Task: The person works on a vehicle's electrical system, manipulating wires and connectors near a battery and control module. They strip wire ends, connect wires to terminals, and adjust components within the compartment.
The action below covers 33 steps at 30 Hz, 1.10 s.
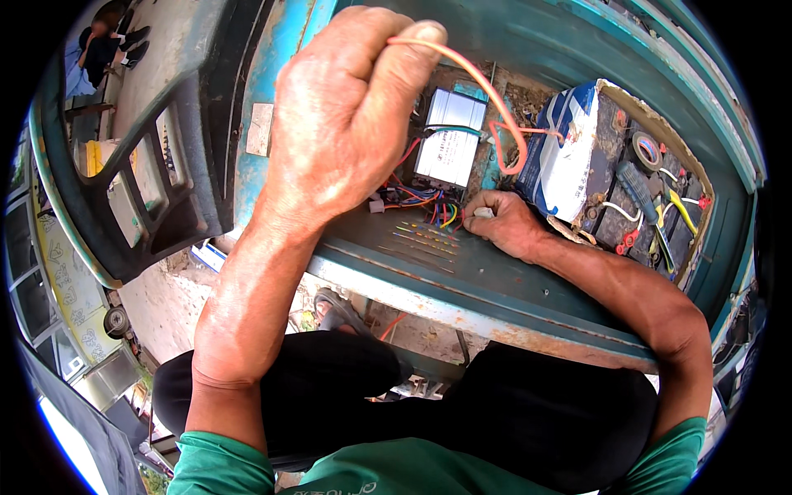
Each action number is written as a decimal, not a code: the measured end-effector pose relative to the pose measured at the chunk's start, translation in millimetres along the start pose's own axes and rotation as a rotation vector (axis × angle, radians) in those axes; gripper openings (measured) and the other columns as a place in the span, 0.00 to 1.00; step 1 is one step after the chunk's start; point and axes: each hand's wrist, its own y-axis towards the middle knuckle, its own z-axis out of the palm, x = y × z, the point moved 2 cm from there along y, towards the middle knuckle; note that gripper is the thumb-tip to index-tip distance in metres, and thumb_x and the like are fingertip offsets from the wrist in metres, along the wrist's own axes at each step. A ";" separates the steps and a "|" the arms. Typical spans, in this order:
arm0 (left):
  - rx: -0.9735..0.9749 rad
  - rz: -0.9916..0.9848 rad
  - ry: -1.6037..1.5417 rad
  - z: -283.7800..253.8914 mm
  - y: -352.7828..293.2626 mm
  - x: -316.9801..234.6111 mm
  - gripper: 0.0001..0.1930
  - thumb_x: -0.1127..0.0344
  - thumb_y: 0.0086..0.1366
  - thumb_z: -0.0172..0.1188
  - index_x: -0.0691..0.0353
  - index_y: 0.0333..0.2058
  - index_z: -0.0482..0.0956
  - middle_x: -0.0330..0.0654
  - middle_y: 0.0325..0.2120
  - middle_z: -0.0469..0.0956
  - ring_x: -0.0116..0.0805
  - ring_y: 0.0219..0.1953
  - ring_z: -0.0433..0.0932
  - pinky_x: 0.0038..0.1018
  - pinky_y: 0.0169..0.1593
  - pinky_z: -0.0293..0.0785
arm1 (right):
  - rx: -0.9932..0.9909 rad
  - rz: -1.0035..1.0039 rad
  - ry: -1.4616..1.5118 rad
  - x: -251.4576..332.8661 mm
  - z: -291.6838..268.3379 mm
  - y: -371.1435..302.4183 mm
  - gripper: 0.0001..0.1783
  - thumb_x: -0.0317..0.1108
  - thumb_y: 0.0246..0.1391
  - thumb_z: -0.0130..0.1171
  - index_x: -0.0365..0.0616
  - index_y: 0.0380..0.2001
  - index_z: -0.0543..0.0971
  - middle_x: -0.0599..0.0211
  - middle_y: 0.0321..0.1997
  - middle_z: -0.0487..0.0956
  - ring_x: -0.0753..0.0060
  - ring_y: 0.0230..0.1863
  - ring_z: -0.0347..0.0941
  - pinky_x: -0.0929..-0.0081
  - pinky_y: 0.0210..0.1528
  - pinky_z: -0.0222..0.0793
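Note:
My left hand (pixel 351 115) is raised high over the work, thumb and fingers pinched on an orange wire (pixel 499 103). From there the wire loops down and bends toward the blue-and-white box at the right. My right hand (pixel 513 228) rests low by the compartment floor, its fingers closed on a small white piece (pixel 483 213), perhaps a connector, beside a bundle of coloured wires (pixel 425 198). Beyond that bundle sits a silver metal control box (pixel 450 140) with a label. Several thin striped wire pieces (pixel 425 237) lie in rows left of my right hand.
Black batteries (pixel 615 161) at the right bear a tape roll (pixel 646 152), a dark-handled tool (pixel 637 190) and a yellow-handled tool (pixel 682 210). A rusty metal edge (pixel 462 312) runs between my legs and the compartment. A black plastic panel (pixel 157 181) stands at left; a person (pixel 101 54) sits beyond.

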 end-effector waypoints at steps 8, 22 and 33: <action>0.001 0.237 0.441 7.8 4.2 7.9 0.07 0.69 0.66 0.62 0.67 0.39 0.80 0.49 0.37 0.80 0.49 0.39 0.80 0.35 0.45 0.76 | 0.082 -0.165 -0.122 12.0 2.1 -17.3 0.06 0.29 0.54 0.65 0.38 0.33 0.82 0.66 0.34 0.82 0.78 0.37 0.76 0.73 0.43 0.74; 0.023 0.215 0.539 16.1 8.2 15.4 0.14 0.64 0.66 0.63 0.65 0.47 0.79 0.51 0.48 0.78 0.50 0.46 0.80 0.36 0.46 0.79 | 0.175 -0.342 -0.223 26.9 11.0 -8.6 0.17 0.32 0.61 0.61 0.38 0.51 0.82 0.59 0.36 0.79 0.67 0.38 0.76 0.68 0.43 0.73; 0.072 -0.195 0.023 15.2 25.6 -4.2 0.17 0.55 0.74 0.57 0.65 0.35 0.82 0.40 0.29 0.83 0.24 0.29 0.79 0.24 0.37 0.76 | 0.102 -0.567 -0.399 32.0 10.0 -11.0 0.17 0.37 0.61 0.61 0.37 0.48 0.83 0.52 0.38 0.78 0.52 0.46 0.76 0.58 0.51 0.71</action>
